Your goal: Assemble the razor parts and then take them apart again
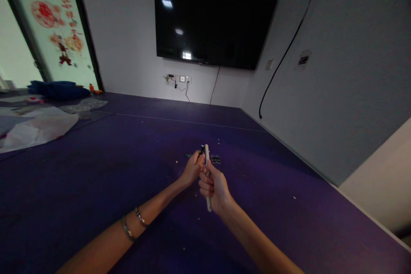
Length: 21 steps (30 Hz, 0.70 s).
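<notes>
My right hand (pixel 215 186) is wrapped round a slim off-white stick-like tool (pixel 207 150), held nearly upright. Its top end shows above the thumb and its lower end below the fist. Close beside it, my left hand (pixel 192 168) pinches a small dark piece with a shiny tip (pixel 202 150); its kind is too small to tell. The two held things are side by side, and I cannot tell whether they touch. Behind the right hand, on the purple surface, lies a small dark flat case (pixel 215 159) with lighter markings. A thin dark greenish strip (pixel 188 155) lies just beyond my left hand.
Small pale scraps dot the purple surface (pixel 128 180). Clear plastic sheets (pixel 48 126) and a dark blue bundle (pixel 59 90) lie at the far left. A television (pixel 215 21) hangs on the wall above sockets (pixel 182 78). A black cable (pixel 282 58) dangles at the right.
</notes>
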Tool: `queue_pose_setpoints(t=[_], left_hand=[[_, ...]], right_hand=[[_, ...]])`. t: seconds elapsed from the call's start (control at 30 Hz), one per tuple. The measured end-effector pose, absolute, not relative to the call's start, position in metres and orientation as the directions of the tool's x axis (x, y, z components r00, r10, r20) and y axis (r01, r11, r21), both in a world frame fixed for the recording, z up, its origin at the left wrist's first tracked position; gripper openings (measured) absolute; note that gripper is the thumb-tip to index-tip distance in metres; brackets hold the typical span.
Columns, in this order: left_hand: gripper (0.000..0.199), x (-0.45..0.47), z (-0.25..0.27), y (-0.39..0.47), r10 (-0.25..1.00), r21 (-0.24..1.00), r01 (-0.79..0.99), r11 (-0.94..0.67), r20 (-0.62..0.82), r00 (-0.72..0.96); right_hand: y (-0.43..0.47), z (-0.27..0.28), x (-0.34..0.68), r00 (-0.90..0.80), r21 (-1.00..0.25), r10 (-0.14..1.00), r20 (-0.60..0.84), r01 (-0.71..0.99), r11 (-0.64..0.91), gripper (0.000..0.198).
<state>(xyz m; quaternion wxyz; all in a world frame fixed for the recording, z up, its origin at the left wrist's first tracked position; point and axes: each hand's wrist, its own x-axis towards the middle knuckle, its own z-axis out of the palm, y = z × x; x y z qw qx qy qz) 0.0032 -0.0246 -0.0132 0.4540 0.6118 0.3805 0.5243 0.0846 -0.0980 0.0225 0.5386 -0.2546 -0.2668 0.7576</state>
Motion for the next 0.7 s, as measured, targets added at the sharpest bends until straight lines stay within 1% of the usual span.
queue_pose_setpoints(t=[0.2, 0.4, 0.53, 0.6, 0.7], left_hand=[[0.02, 0.0036, -0.0172, -0.0218, 0.936, 0.948, 0.002, -0.319, 0.315, 0.159], [0.016, 0.0034, -0.0156, -0.0224, 0.949, 0.96, 0.006, -0.281, 0.277, 0.151], [0.019, 0.0051, -0.0172, -0.0222, 0.94, 0.949, 0.005, -0.315, 0.312, 0.14], [0.019, 0.0053, -0.0179, -0.0218, 0.938, 0.95, -0.012, -0.313, 0.312, 0.149], [0.019, 0.0042, -0.017, -0.0192, 0.954, 0.963, -0.092, -0.255, 0.266, 0.136]], right_hand=[[-0.0938, 0.025, 0.088, -0.311, -0.672, 0.946, -0.093, -0.682, -0.291, 0.03], [-0.1009, 0.0197, 0.0861, -0.3, -0.669, 0.947, -0.115, -0.681, -0.297, 0.033], [-0.0982, 0.0266, 0.0897, -0.326, -0.672, 0.936, -0.129, -0.665, -0.324, 0.033], [-0.0967, 0.0272, 0.0896, -0.332, -0.67, 0.934, -0.135, -0.663, -0.332, 0.032], [-0.1007, 0.0197, 0.085, -0.334, -0.68, 0.927, -0.17, -0.641, -0.355, 0.03]])
